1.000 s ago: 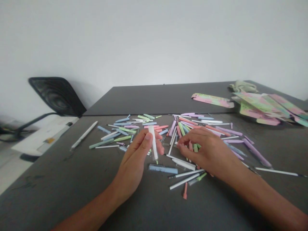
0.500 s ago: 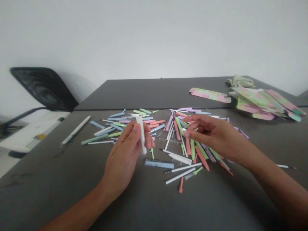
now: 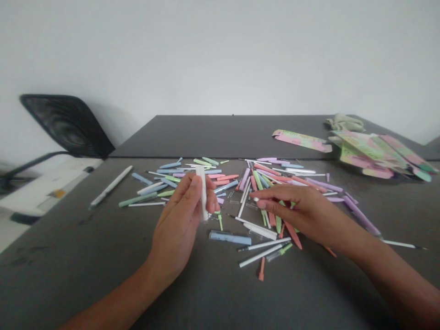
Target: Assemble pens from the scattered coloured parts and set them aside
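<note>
My left hand is raised above the dark grey table, with its thumb and fingers around a white pen barrel that stands nearly upright. My right hand reaches in from the right, low over a loose heap of pastel pen parts. The heap holds blue, green, pink, purple and white barrels, caps and refills. The right thumb and index fingertips nearly meet at the heap's middle, and I cannot tell whether they pinch a small part. A pale blue pen barrel lies just below those fingertips.
The dark table runs from the heap to a far edge. A white pen lies to the left. Printed pink-green card boxes, a flat card and a grey-green cloth sit at back right. A black chair back stands left.
My right hand has dropped toward the heap, and its spread fingers have drawn together. My left hand keeps the white barrel. The view has shifted slightly, bringing the purple parts at right back into view.
</note>
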